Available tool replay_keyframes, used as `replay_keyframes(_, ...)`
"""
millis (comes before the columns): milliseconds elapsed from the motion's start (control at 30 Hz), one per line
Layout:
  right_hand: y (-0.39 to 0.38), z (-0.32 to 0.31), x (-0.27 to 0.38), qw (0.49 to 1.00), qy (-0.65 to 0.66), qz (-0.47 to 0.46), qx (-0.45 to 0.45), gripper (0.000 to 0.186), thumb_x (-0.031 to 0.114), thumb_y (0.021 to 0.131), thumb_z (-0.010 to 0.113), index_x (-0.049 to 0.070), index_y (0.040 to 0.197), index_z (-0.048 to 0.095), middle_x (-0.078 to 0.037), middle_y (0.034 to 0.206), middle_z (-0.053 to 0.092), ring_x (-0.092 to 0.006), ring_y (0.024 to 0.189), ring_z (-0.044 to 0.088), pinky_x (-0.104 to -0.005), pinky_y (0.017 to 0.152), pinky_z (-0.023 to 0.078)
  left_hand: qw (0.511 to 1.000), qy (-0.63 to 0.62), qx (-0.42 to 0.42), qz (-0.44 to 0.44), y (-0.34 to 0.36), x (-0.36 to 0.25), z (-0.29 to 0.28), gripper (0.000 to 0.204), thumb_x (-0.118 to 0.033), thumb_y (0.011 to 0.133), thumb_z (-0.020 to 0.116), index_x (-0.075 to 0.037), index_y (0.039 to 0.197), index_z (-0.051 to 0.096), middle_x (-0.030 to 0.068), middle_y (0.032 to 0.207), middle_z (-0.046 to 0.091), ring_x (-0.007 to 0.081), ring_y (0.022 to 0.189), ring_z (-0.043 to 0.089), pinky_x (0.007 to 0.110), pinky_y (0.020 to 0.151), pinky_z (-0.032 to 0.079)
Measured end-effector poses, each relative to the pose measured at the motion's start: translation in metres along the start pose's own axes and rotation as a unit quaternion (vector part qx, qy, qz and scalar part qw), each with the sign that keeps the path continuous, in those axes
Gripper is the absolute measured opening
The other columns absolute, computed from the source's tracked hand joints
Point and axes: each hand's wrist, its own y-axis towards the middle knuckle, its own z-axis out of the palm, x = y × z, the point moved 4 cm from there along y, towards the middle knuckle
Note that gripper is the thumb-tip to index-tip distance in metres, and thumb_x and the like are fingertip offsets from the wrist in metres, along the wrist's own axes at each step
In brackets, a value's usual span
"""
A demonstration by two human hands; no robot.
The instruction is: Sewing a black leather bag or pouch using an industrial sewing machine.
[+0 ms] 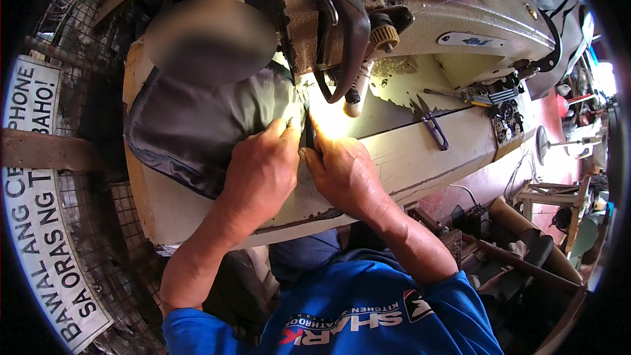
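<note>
A dark, shiny fabric piece point(204, 118) with a bound, rounded edge lies on the pale sewing table point(420, 164), left of the sewing machine point(486, 20). Closed at the fabric's right edge, close below the machine's needle area, is my left hand point(263, 164). My right hand point(345, 174) is beside it, fingers bent together and its forefinger stretched along the same edge toward the needle area. Bright lamp glare washes out the fingertips and the needle. A blurred oval covers the far part of the fabric.
Thread snips point(432, 126) lie on the table to the right of my hands. Beyond them are a screwdriver point(483, 100) and a dark tray of small metal parts point(507, 123). A wire mesh with a white printed sign point(62, 250) stands at the left.
</note>
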Motion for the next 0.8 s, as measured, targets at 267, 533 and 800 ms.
replay_keyframes(267,0.009,-0.002,-0.007,0.997,0.022,-0.028,0.066,0.052,0.011,0.085,0.061,-0.003,0.133,0.047,-0.025,0.092,0.063,-0.0430,0.088,0.061,-0.0466,0.077,0.049,0.999,-0.020,-0.046,0.003,0.000,-0.018,0.002,0.015,-0.005,0.080,0.060,0.001,0.094,0.060,0.0162,0.083,0.060,0.0322,0.073,0.066,0.041,0.066,0.055)
replay_keyframes(533,0.019,-0.008,-0.006,0.984,-0.020,-0.154,0.089,0.034,0.002,0.073,0.066,-0.002,0.105,0.055,-0.024,0.093,0.063,-0.0432,0.087,0.063,-0.0466,0.075,0.052,0.999,0.030,0.017,-0.036,-0.002,-0.023,0.012,0.013,-0.005,0.076,0.064,-0.001,0.088,0.063,0.0117,0.086,0.059,0.0220,0.077,0.066,0.032,0.064,0.056)
replay_keyframes(800,0.026,-0.015,-0.006,0.976,-0.014,-0.207,0.059,0.030,0.005,0.075,0.065,0.000,0.104,0.057,-0.023,0.093,0.063,-0.0426,0.086,0.063,-0.0477,0.073,0.052,0.997,0.057,-0.007,-0.043,0.002,-0.025,0.015,0.015,-0.007,0.076,0.066,-0.002,0.090,0.064,0.0107,0.087,0.060,0.0215,0.078,0.066,0.031,0.064,0.056)
